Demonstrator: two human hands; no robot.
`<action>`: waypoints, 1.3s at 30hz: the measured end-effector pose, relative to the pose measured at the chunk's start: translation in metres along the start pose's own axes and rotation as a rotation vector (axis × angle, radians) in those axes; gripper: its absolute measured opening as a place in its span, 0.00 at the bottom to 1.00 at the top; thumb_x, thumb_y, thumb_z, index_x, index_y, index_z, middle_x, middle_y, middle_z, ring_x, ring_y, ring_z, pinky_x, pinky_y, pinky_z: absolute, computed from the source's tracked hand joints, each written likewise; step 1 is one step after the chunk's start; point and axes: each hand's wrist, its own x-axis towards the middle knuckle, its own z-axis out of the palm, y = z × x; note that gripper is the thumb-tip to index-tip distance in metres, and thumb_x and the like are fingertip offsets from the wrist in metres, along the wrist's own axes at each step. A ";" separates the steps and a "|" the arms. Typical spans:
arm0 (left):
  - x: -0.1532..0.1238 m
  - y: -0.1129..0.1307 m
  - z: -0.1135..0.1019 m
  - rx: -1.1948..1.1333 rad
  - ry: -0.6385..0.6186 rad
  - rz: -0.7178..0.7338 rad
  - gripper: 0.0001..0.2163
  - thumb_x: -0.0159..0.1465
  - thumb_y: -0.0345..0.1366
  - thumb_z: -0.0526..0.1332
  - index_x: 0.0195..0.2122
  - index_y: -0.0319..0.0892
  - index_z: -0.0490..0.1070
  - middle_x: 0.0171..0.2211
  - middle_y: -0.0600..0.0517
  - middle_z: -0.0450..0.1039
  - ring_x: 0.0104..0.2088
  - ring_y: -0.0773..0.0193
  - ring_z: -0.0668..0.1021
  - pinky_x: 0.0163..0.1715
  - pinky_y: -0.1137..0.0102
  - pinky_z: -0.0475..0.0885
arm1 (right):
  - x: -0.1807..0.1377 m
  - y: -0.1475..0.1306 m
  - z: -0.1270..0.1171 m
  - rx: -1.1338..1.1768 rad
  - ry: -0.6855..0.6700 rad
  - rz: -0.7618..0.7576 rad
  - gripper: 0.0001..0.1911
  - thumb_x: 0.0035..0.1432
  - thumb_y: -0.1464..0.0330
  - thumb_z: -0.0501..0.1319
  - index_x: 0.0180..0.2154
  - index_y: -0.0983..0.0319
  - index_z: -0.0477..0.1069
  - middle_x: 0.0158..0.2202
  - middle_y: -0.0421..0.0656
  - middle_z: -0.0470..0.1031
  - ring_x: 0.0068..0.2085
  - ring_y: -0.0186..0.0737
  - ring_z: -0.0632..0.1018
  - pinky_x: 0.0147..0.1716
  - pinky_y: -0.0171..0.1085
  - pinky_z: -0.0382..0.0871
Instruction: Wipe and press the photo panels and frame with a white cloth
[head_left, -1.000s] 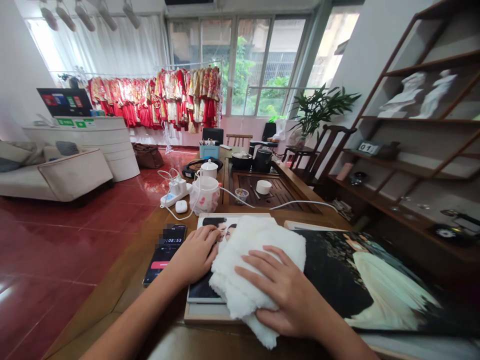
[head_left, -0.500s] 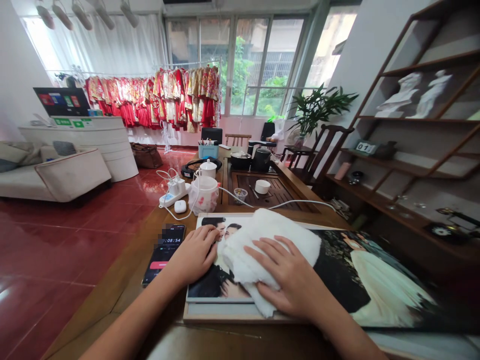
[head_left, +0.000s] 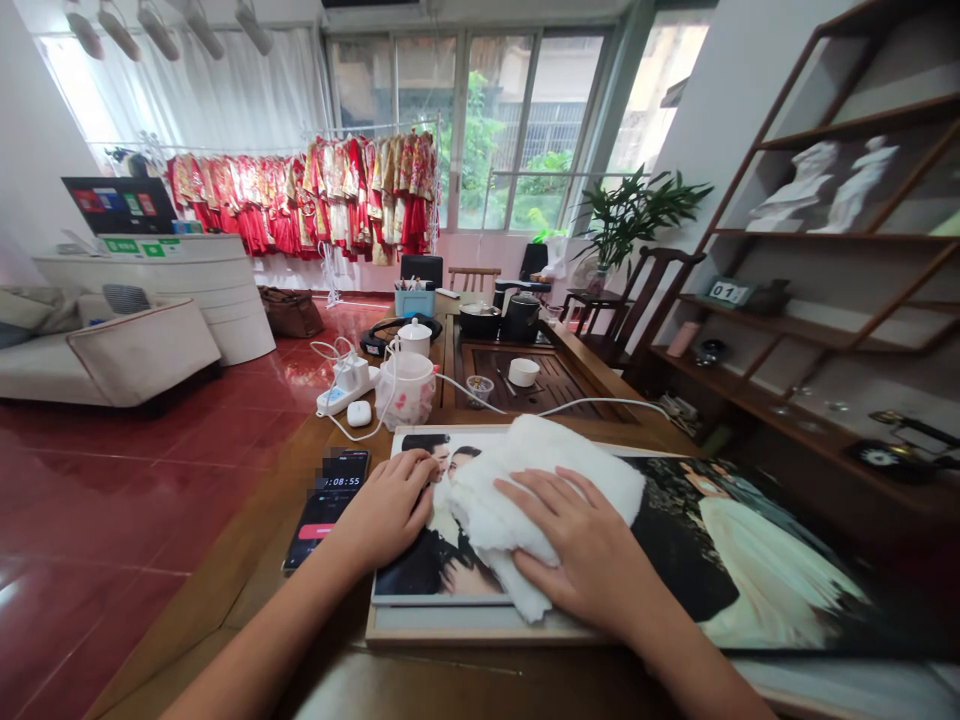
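- The fingers (head_left: 534, 508) of the right hand (head_left: 585, 550) are spread and laid flat over a white cloth (head_left: 551, 448); the cloth is covered by the palm and is not clenched.
- The left hand (head_left: 391, 512) is set palm down, its fingers loosely bent and grasping nothing, with the fingertips rested on a picture of a couple (head_left: 412, 578).
- The cloth is spread, folded and rumpled, across the right part of that picture, and one corner is hung toward the near edge.
- Beneath the couple's picture, a pale wooden edge (head_left: 480, 636) is shown along the near side.
- To the right, a dark picture with a white gown (head_left: 750, 560) is laid flat.
- Beside the left forearm, a phone (head_left: 315, 510) is placed on the wooden surface (head_left: 442, 685), with a timer displayed on its screen.
- Beyond the pictures, a plastic-wrapped container (head_left: 406, 392), a small white case (head_left: 359, 413) and a power strip (head_left: 334, 402) are gathered.
- A white cup (head_left: 523, 373) is stood on a slatted tray (head_left: 566, 378), near a small clear tub (head_left: 480, 390).
- Farther back, red and gold garments (head_left: 371, 190) are hung on a rack before the windows.
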 end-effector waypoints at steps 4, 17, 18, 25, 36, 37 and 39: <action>0.000 0.000 0.000 -0.006 0.008 -0.002 0.14 0.69 0.35 0.48 0.53 0.46 0.64 0.54 0.47 0.65 0.55 0.56 0.68 0.54 0.58 0.65 | -0.001 0.005 0.001 -0.061 0.027 -0.002 0.28 0.57 0.62 0.58 0.59 0.59 0.62 0.55 0.49 0.70 0.55 0.50 0.69 0.57 0.54 0.55; 0.000 -0.002 0.002 0.016 -0.007 -0.005 0.14 0.69 0.35 0.49 0.55 0.45 0.62 0.55 0.47 0.64 0.55 0.56 0.67 0.55 0.58 0.64 | -0.004 -0.008 -0.001 0.083 -0.106 -0.280 0.34 0.53 0.59 0.60 0.62 0.53 0.58 0.59 0.44 0.66 0.59 0.46 0.65 0.61 0.50 0.49; 0.000 -0.002 0.002 0.018 -0.007 -0.006 0.14 0.69 0.35 0.49 0.55 0.45 0.62 0.55 0.47 0.64 0.55 0.56 0.67 0.55 0.58 0.64 | -0.004 -0.007 -0.001 0.077 -0.101 -0.256 0.33 0.54 0.59 0.60 0.61 0.54 0.58 0.59 0.44 0.66 0.59 0.46 0.65 0.61 0.50 0.49; -0.001 -0.001 0.001 0.012 -0.012 -0.005 0.14 0.69 0.35 0.48 0.54 0.45 0.62 0.55 0.47 0.64 0.55 0.56 0.68 0.55 0.58 0.64 | -0.001 0.007 0.000 -0.059 -0.009 0.012 0.28 0.58 0.61 0.57 0.60 0.59 0.62 0.56 0.49 0.69 0.55 0.49 0.69 0.58 0.53 0.53; 0.000 0.000 0.001 0.012 -0.019 -0.006 0.14 0.69 0.35 0.49 0.55 0.44 0.62 0.54 0.47 0.64 0.55 0.57 0.67 0.55 0.59 0.64 | -0.004 -0.006 0.000 0.028 -0.051 -0.221 0.32 0.55 0.61 0.59 0.61 0.56 0.60 0.58 0.47 0.67 0.58 0.49 0.67 0.59 0.52 0.48; -0.001 -0.001 0.001 0.017 -0.021 -0.008 0.14 0.69 0.35 0.49 0.55 0.44 0.62 0.54 0.47 0.64 0.55 0.56 0.67 0.55 0.59 0.64 | -0.004 -0.007 0.000 0.045 -0.065 -0.241 0.32 0.54 0.61 0.59 0.61 0.55 0.59 0.58 0.46 0.67 0.58 0.49 0.66 0.60 0.51 0.47; -0.001 -0.001 0.002 0.025 -0.023 -0.009 0.14 0.69 0.35 0.49 0.55 0.44 0.61 0.55 0.47 0.64 0.56 0.56 0.67 0.55 0.59 0.63 | -0.005 -0.007 -0.001 0.067 -0.085 -0.257 0.33 0.54 0.60 0.59 0.62 0.55 0.58 0.59 0.45 0.66 0.59 0.47 0.65 0.60 0.50 0.46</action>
